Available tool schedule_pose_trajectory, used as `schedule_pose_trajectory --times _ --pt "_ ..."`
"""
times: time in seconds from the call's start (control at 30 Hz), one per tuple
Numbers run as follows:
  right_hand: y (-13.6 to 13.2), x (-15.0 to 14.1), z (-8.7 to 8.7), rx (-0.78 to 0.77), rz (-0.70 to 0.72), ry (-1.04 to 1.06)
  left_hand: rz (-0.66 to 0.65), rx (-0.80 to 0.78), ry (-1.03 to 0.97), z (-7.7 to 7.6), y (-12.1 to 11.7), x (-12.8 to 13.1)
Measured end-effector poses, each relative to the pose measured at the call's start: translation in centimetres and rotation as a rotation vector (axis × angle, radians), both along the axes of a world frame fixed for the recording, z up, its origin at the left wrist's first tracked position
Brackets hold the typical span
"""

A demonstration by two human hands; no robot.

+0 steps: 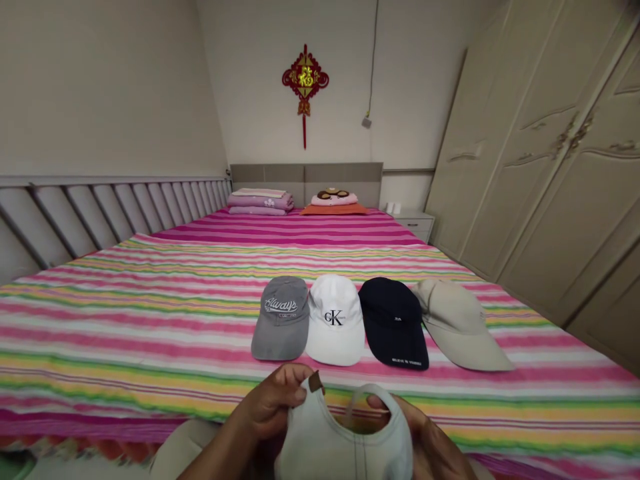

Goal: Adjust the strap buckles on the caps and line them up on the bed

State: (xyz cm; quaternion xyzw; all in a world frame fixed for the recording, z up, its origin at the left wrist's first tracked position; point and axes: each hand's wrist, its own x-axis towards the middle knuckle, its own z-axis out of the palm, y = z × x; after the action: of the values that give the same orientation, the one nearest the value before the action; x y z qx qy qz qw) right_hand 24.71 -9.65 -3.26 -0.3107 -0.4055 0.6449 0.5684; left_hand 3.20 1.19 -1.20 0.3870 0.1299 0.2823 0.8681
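Observation:
I hold a pale grey-white cap [345, 447] low in front of me, its back opening and strap facing up. My left hand [273, 400] pinches the left end of the strap by a small brown tab. My right hand [425, 440] grips the cap's right side, fingers curled under the strap. Just beyond, a row of caps lies on the striped bed: a grey one [283, 319], a white one [335, 321], a navy one [395, 323] and a beige one [463, 325].
The bed [150, 320] has a pink, green and yellow striped sheet. Folded bedding [260, 200] and a pillow [334, 202] lie by the headboard. A cream wardrobe [550, 167] lines the right wall, a nightstand [415, 223] stands beside it, and a red ornament [305, 80] hangs on the wall.

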Motion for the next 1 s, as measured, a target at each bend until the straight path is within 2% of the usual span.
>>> schedule_pose_trajectory --times 0.13,0.3,0.43,0.6,0.77,1.0 --pt "0.9 -0.5 0.5 -0.033 0.023 0.154 0.088 0.028 0.163 0.1 -0.6 -0.7" --pt "1.2 -0.8 1.6 0.013 0.014 0.150 0.198 0.152 0.318 1.1 -1.6 -1.4" --pt "1.0 -1.1 2.2 0.035 0.047 0.102 0.174 0.174 0.373 1.8 -2.3 -1.5" --pt "1.1 -0.9 2.6 0.055 0.046 0.124 0.185 0.165 0.343 1.8 -2.4 -1.6" --pt "1.3 0.0 3.1 0.119 0.106 0.110 0.210 0.152 0.375 2.0 -2.4 -1.7" --pt "1.4 0.6 3.9 0.054 0.177 0.041 0.204 0.137 0.470 2.9 -2.7 -1.0"
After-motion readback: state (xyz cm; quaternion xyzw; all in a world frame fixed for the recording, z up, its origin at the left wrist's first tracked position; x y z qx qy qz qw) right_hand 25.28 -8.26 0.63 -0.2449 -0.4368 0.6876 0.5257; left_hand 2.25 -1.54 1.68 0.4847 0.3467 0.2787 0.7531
